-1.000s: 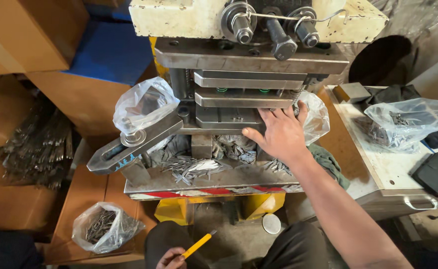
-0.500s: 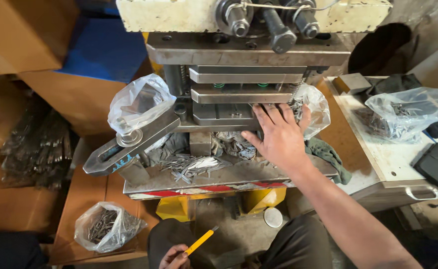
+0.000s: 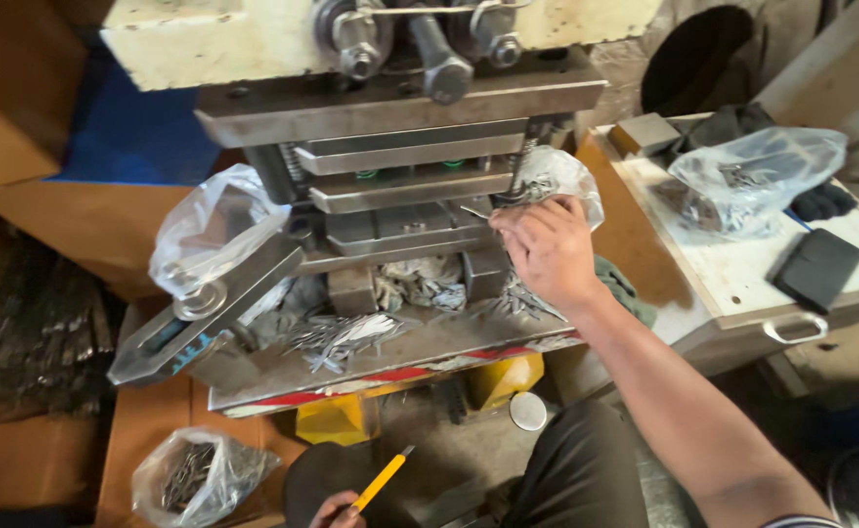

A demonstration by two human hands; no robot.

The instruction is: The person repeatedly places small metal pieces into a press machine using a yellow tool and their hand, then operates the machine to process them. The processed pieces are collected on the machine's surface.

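My right hand (image 3: 545, 249) reaches up to the front of the steel press die (image 3: 405, 181), fingers pinched on a thin metal strip (image 3: 475, 211) at the die's opening. Behind the hand sits a clear plastic bag of metal pieces (image 3: 557, 174). My left hand (image 3: 337, 511) is low at the bottom edge, closed around a yellow stick-like tool (image 3: 383, 478). Loose silvery metal pieces (image 3: 342, 335) lie scattered on the press bed (image 3: 371, 367) below the die.
A clear bag (image 3: 210, 230) rests on a grey clamp arm (image 3: 205, 308) at the left. Another bag of parts (image 3: 195, 474) sits on the wooden board below. To the right, a white table (image 3: 732, 274) carries a bag of pieces (image 3: 752, 176) and a black pad (image 3: 818, 267).
My right hand has slid from flat on the press bed up to the die opening and pinched a thin strip. The view has shifted slightly down and right.
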